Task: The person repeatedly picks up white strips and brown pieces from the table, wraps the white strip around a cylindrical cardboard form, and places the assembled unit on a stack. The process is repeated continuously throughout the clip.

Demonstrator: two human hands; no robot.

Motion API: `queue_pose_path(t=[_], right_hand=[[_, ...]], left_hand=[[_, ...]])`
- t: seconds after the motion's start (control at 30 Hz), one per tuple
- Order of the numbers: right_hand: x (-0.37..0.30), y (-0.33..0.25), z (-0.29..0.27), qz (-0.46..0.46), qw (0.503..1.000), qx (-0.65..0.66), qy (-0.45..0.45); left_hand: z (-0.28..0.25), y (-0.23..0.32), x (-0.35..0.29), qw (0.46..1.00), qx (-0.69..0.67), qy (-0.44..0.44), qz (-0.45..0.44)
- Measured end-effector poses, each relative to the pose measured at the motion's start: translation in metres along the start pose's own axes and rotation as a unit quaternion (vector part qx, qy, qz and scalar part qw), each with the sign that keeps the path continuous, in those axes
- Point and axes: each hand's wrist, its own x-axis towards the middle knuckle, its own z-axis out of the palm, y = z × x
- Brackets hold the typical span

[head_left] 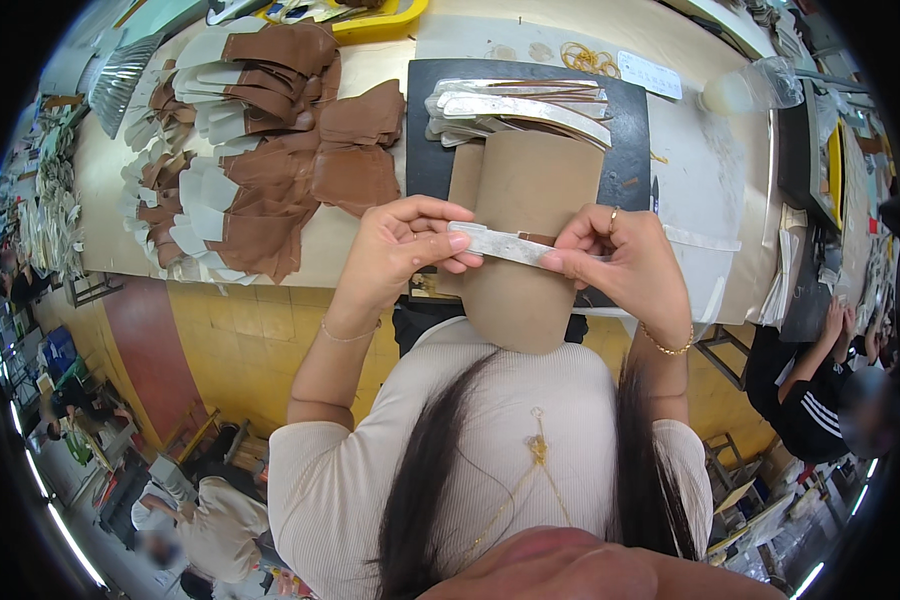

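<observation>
A narrow pale grey strip (pixel 508 246) is stretched between my two hands, close over a tan curved sheet (pixel 538 190). My left hand (pixel 410 245) pinches the strip's left end between thumb and fingers. At its other end, the thumb and fingertips of my right hand (pixel 625 262) are closed on it. A small brown edge shows just behind the strip. Beyond the hands lies a pile of similar pale strips (pixel 525 108) with brown edges, on a dark board (pixel 625 150). The tan sheet runs from this pile down over the table's near edge.
Stacks of brown and pale cut pieces (pixel 270 200) cover the table's left side. A yellow tray (pixel 380 22) stands at the back. Yellow cord (pixel 588 60), a white card (pixel 650 75) and a clear plastic container (pixel 752 88) lie far right. Another person (pixel 820 400) works at the right.
</observation>
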Motion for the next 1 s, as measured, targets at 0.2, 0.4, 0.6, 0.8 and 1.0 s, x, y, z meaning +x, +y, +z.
queue_pose_path(t=[0.2,0.4,0.6,0.8,1.0], right_hand=[[0.005,0.000,0.002,-0.016,0.999,-0.027,0.010],[0.004,-0.001,0.005,-0.050,0.995,-0.073,0.044],[0.001,-0.002,0.005,-0.040,0.981,-0.172,0.077],[-0.004,0.012,-0.005,-0.031,0.981,-0.178,0.069],[-0.023,0.042,-0.040,0.057,0.996,0.062,-0.010]], left_hand=[[-0.002,-0.009,0.004,1.000,-0.019,-0.005,0.002],[-0.002,-0.020,0.008,0.999,-0.052,-0.004,-0.006],[-0.005,-0.029,0.012,0.994,-0.111,-0.017,0.010],[-0.007,-0.032,0.014,0.994,-0.110,-0.017,0.012],[-0.023,-0.032,0.013,0.994,-0.108,-0.024,0.000]])
